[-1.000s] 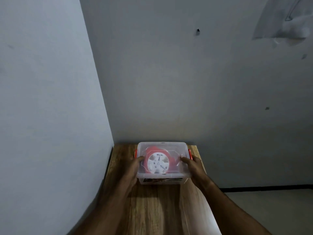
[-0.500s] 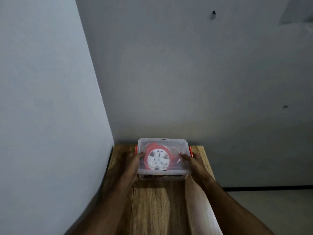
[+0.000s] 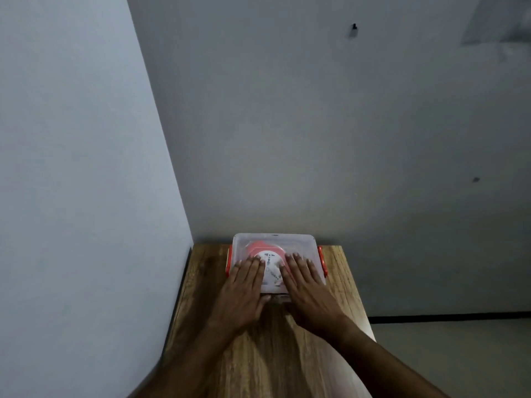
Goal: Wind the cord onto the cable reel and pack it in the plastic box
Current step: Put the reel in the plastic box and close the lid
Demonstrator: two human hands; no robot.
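Pressing flat, the left hand [image 3: 244, 285] and right hand [image 3: 306, 285] now lie open-palmed on the lid of the plastic box [image 3: 275, 239], having shifted from gripping its sides. Beneath the lid sits the cable reel [image 3: 263, 248], on the wooden table [image 3: 267, 354]; packing appears nearly complete.
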